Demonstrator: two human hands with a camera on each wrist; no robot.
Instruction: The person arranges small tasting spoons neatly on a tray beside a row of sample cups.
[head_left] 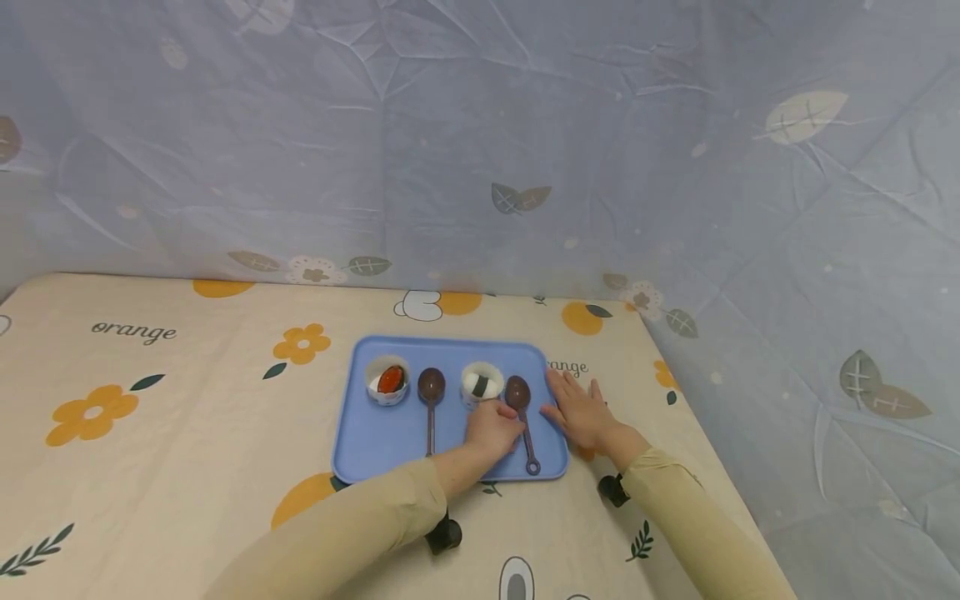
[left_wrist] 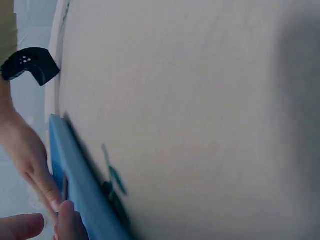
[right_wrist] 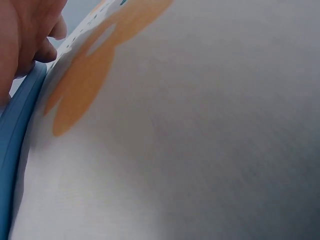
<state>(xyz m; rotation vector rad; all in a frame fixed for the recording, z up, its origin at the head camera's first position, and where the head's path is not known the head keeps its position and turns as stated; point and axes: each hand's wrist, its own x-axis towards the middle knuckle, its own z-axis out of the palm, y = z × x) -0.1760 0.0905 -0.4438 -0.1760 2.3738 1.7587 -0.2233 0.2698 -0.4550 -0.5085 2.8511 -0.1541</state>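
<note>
A light blue tray [head_left: 450, 454] lies on the patterned cloth. On it stand two small white cups, the left cup [head_left: 385, 398] holding a red-topped sushi piece [head_left: 391, 379]. In the right cup [head_left: 471, 401] is a white piece with a dark band [head_left: 482, 384]. A brown spoon [head_left: 431, 386] lies between the cups. My left hand [head_left: 491, 429] is at the handle of another brown spoon [head_left: 517, 392], right of the cups; its thumb [left_wrist: 22, 226] and nearest fingertip look apart in the left wrist view. My right hand [head_left: 581, 410] rests at the tray's right edge, fingers extended.
The cream cloth [head_left: 202, 400] with orange prints covers the table. Grey-blue sheeting [head_left: 450, 125] hangs behind it and along the right side. A dark wrist device [head_left: 445, 533] sits below my left forearm, with another [head_left: 613, 490] by my right wrist.
</note>
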